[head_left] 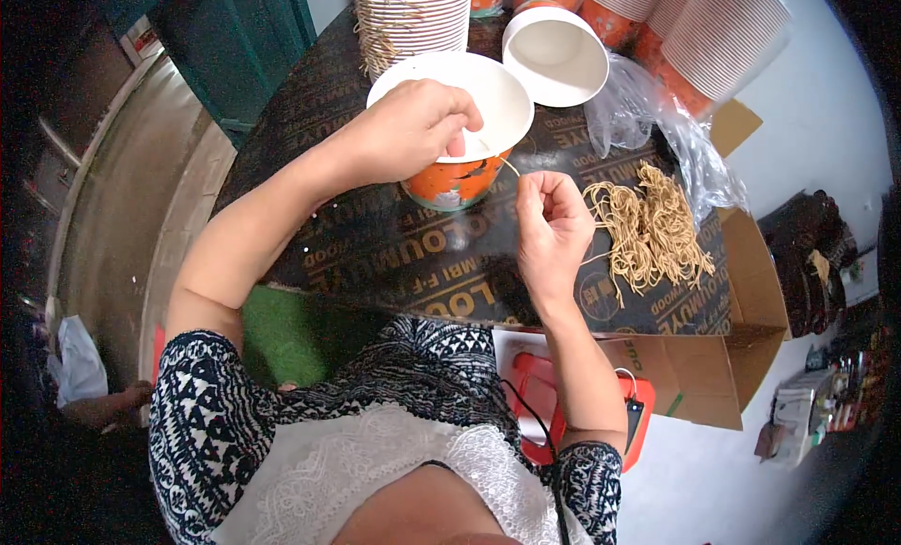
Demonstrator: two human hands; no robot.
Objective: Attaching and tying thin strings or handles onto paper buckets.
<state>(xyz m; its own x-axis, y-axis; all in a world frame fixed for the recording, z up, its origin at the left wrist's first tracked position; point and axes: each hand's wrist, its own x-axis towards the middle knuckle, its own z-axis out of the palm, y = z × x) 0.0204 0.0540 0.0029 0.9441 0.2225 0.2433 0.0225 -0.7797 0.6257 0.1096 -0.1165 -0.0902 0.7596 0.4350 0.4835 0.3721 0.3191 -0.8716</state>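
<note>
Two hands: both at paper cup [457, 137].
Left hand [413, 127]: fingers curled on cup rim, steadying.
Right hand [552, 221]: pinching string [511, 167] beside cup; keep taut.

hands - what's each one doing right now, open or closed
Left hand: closed on the rim of the orange paper bucket.
Right hand: fingers pinched shut on a thin tan string.

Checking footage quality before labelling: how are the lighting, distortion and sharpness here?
Head view: soft daylight, glare whitening the orange paper cup's inside; fisheye bends the dark printed board's edges, corners black; left hand and right hand reasonably sharp.
</note>
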